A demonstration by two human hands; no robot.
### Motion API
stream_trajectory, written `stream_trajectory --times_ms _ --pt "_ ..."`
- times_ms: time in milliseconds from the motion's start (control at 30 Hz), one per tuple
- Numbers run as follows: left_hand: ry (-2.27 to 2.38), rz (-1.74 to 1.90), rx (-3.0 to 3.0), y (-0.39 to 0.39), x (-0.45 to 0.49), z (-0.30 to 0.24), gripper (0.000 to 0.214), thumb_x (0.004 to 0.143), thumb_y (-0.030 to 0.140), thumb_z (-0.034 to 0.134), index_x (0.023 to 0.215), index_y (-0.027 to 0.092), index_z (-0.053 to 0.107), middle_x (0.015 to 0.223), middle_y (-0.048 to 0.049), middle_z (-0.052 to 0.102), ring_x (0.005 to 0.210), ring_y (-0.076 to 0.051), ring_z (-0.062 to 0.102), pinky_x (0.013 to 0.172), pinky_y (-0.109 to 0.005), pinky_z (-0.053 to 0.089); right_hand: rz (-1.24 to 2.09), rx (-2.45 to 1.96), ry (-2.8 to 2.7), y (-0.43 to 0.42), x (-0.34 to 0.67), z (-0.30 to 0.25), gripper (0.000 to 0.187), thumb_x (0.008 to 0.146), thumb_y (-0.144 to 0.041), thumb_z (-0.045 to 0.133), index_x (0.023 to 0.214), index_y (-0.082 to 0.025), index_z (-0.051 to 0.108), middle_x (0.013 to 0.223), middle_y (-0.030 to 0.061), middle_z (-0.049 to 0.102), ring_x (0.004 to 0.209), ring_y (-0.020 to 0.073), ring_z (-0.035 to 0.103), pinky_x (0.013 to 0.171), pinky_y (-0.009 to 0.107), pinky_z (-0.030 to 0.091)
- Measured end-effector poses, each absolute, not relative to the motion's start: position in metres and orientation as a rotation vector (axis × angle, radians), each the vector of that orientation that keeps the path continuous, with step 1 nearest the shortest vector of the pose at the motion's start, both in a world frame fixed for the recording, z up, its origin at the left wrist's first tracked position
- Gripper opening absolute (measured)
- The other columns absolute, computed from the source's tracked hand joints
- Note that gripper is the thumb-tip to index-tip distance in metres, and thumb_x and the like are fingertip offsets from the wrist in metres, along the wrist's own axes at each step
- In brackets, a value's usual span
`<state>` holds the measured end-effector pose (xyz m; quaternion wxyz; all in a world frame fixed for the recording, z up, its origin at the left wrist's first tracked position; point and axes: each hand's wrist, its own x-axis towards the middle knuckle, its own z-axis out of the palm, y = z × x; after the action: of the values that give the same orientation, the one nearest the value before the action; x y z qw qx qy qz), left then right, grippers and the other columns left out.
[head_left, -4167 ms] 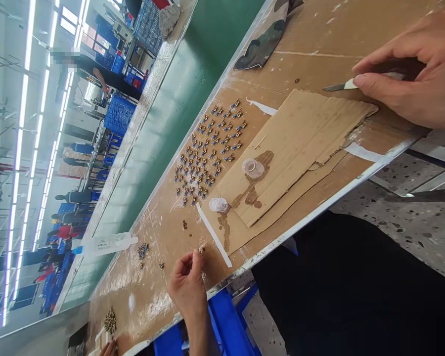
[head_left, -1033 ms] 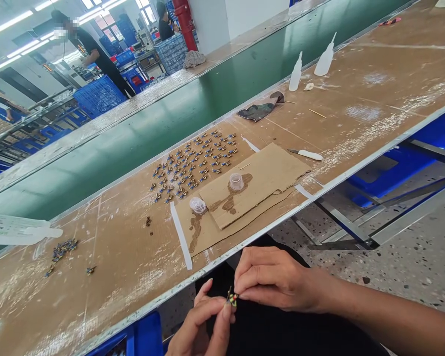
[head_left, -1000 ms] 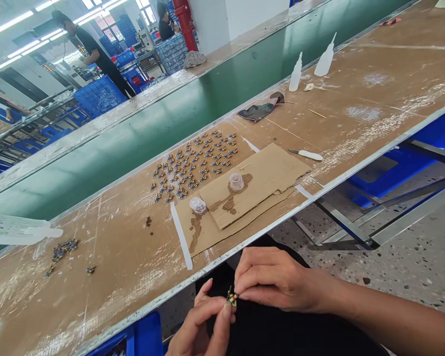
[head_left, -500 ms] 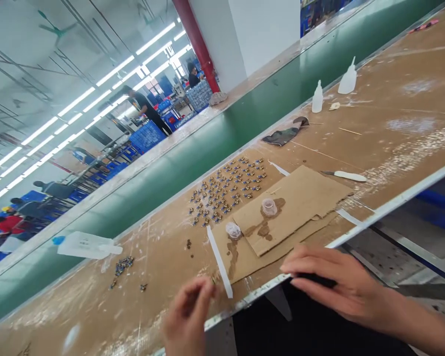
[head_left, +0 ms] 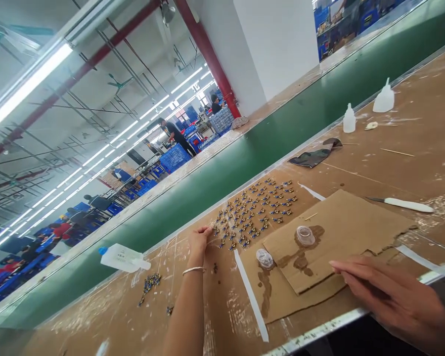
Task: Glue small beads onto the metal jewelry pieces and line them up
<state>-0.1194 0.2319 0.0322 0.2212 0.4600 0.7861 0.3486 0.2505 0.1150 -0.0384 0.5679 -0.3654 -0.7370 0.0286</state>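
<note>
My left hand (head_left: 199, 242) reaches to the near left edge of a spread of small blue and gold pieces (head_left: 250, 217). Its thumb and fingertips are pinched together beside the outermost pieces; whatever is between them is too small to make out. My right hand (head_left: 396, 291) hovers over the front edge of the cardboard (head_left: 341, 222), fingers drawn together in a pinch whose contents I cannot make out. On the cardboard stand a small clear round cup (head_left: 305, 236) and a whitish crusted lump (head_left: 264, 258), with dark wet stains around them.
A white-handled knife (head_left: 408, 203) lies right of the cardboard. White squeeze bottles (head_left: 349, 118) and a camouflage cloth (head_left: 315, 154) are farther back. A blue-capped bottle (head_left: 122, 257) lies left, near a pile of small pieces (head_left: 150, 284). Beyond runs a green belt (head_left: 207, 183).
My left hand has moved forward from the table's front edge to the spread of small pieces. My right hand's fingers have closed to a pinch over the cardboard. The view has shifted.
</note>
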Motion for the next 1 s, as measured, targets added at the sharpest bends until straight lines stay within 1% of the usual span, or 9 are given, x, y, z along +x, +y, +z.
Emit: stream_trajectory --times_ms 100,200,300,367,433,533,633,733,1000 --pt "2.216 0.956 1.345 0.212 -0.127 0.038 0.034 0.087 0.036 0.056 0.114 0.016 0.056 0.113 -0.0069 0.059 0.095 -0.021 0.060 0.079 -0.040 0.051 -0.005 -0.876 -1.765 0.114 0.251 -0.038 0.052 0.082 -0.017 0.054 0.128 -0.039 0.048 0.089 -0.0035 0.070 0.073 0.0172 0.068 0.067 0.027 0.060" --pt "2.256 0.913 1.440 0.175 -0.129 0.040 0.027 0.085 0.035 0.058 0.100 0.014 0.062 0.100 -0.0042 0.064 0.087 -0.018 0.062 0.077 -0.038 0.051 -0.011 -0.930 -1.785 0.112 0.252 -0.042 0.057 0.083 -0.017 0.053 0.133 -0.043 0.042 0.092 -0.0040 0.070 0.074 0.0183 0.068 0.066 0.029 0.060" --pt "2.268 0.878 1.547 0.130 -0.120 0.035 0.016 0.078 0.030 0.063 0.077 0.015 0.068 0.077 -0.0008 0.068 0.075 -0.018 0.064 0.074 -0.034 0.050 -0.046 -0.957 -1.834 0.110 0.253 -0.043 0.045 0.085 -0.020 0.053 0.126 -0.037 0.049 0.094 -0.0036 0.070 0.075 0.0159 0.068 0.069 0.025 0.058" --pt "2.268 0.872 1.631 0.104 -0.111 0.030 0.014 0.075 0.030 0.062 0.071 0.019 0.070 0.073 -0.0006 0.070 0.072 -0.019 0.065 0.071 -0.031 0.050 -0.087 -0.939 -1.855 0.111 0.255 -0.040 0.028 0.087 -0.024 0.052 0.114 -0.030 0.056 0.090 -0.0030 0.070 0.073 0.0131 0.068 0.068 0.021 0.056" --pt "2.273 0.867 1.720 0.084 -0.104 0.024 0.017 0.075 0.032 0.059 0.071 0.022 0.071 0.075 -0.0010 0.072 0.072 -0.019 0.066 0.068 -0.031 0.050 -0.118 -0.922 -1.844 0.113 0.256 -0.035 0.018 0.089 -0.026 0.050 0.105 -0.024 0.059 0.085 -0.0018 0.070 0.070 0.0107 0.067 0.067 0.018 0.054" --pt "2.288 0.856 1.868 0.070 -0.100 0.016 0.022 0.079 0.035 0.054 0.075 0.023 0.072 0.081 -0.0025 0.072 0.075 -0.019 0.066 0.070 -0.031 0.050 -0.130 -0.857 -1.865 0.116 0.255 -0.031 0.017 0.090 -0.027 0.049 0.102 -0.021 0.059 0.081 -0.0015 0.070 0.069 0.0077 0.066 0.067 0.014 0.051" --pt "2.298 0.829 2.042 0.070 -0.102 0.008 0.024 0.083 0.035 0.053 0.079 0.022 0.072 0.083 -0.0036 0.072 0.078 -0.019 0.065 0.073 -0.032 0.050 -0.067 -0.852 -1.857 0.116 0.253 -0.033 0.018 0.090 -0.026 0.048 0.103 -0.021 0.059 0.083 -0.0013 0.069 0.072 0.0074 0.066 0.070 0.015 0.050" --pt "2.295 0.788 2.232 0.074 -0.104 0.001 0.023 0.085 0.034 0.053 0.081 0.021 0.072 0.081 -0.0042 0.071 0.078 -0.019 0.063 0.074 -0.034 0.049 -0.025 -0.885 -1.807 0.114 0.250 -0.031 0.017 0.091 -0.025 0.047 0.102 -0.021 0.059 0.082 -0.0008 0.069 0.071 0.0087 0.066 0.068 0.018 0.050" --pt "2.217 0.671 2.675 0.079 -0.101 -0.004 0.025 0.090 0.024 0.046 0.079 0.020 0.068 0.076 -0.0040 0.066 0.074 -0.017 0.058 0.079 -0.036 0.045 -0.105 -0.862 -1.817 0.111 0.247 -0.017 0.014 0.091 -0.021 0.048 0.101 -0.020 0.058 0.077 -0.0002 0.069 0.065 0.0087 0.065 0.062 0.019 0.049"
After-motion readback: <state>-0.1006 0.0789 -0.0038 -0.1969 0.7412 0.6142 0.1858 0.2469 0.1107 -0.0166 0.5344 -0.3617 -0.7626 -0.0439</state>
